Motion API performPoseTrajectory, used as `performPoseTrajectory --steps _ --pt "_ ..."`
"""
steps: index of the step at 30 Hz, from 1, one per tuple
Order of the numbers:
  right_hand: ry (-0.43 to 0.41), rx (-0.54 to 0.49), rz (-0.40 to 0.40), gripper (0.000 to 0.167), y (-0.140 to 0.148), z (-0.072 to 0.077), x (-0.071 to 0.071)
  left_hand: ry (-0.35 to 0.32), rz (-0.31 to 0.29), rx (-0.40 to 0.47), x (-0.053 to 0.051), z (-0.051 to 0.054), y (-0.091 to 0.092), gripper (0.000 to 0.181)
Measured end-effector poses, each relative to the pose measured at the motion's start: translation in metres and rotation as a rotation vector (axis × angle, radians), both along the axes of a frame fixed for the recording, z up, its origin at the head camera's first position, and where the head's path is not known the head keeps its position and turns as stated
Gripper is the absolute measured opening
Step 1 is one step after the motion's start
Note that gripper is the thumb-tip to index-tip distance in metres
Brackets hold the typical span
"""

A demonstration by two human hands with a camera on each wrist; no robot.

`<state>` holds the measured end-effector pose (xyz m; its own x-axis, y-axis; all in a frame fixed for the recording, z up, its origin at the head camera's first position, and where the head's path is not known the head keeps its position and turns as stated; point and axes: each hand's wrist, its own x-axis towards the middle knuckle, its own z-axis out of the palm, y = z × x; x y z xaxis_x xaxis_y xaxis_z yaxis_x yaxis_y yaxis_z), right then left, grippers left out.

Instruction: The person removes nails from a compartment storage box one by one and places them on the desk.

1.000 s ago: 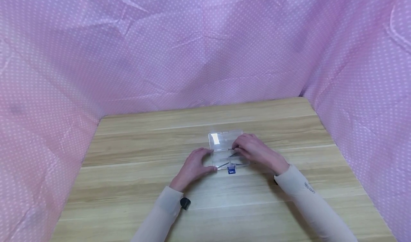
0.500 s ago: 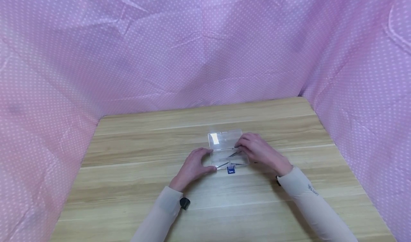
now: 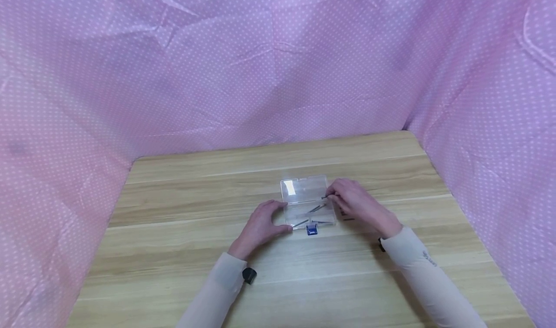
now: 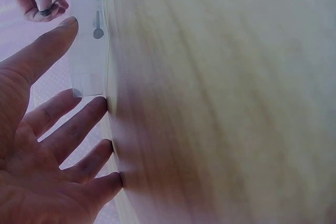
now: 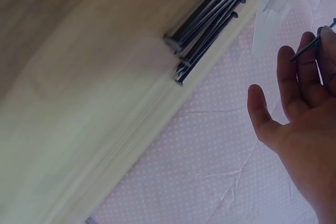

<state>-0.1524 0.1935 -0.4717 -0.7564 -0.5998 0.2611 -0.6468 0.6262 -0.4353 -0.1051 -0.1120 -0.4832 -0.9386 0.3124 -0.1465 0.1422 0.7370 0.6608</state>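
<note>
A clear plastic box (image 3: 309,209) lies on the table with its lid (image 3: 307,189) folded back and a blue latch (image 3: 312,229) at its front. Several dark nails lie inside, including a slanted one (image 3: 316,208). My left hand (image 3: 260,226) holds the box's left end between thumb and index finger; the left wrist view shows the other fingers of the left hand (image 4: 58,145) spread, tips near the table surface. My right hand (image 3: 358,205), beside the box's right back corner, pinches a nail (image 5: 306,50) between thumb and fingertips.
Several more dark nails (image 5: 210,19) lie side by side on the wooden table (image 3: 195,192), right of the box; in the head view they are partly under my right hand. Pink dotted cloth (image 3: 269,77) hangs behind the table and at both sides.
My right hand has moved a little to the right, from over the box to its edge, uncovering the slanted nail and the one it pinches. The left hand has stayed on the box.
</note>
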Motion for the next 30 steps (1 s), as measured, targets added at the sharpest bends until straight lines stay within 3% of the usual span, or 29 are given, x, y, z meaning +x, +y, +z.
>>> performPoseTrajectory --steps 19,30 --pt "0.009 -0.038 -0.074 0.01 0.018 0.003 -0.009 -0.006 -0.002 0.003 -0.002 0.002 -0.002 0.07" --pt "-0.054 -0.009 -0.116 0.008 0.023 0.003 -0.016 -0.011 -0.002 0.007 -0.003 0.004 -0.002 0.07"
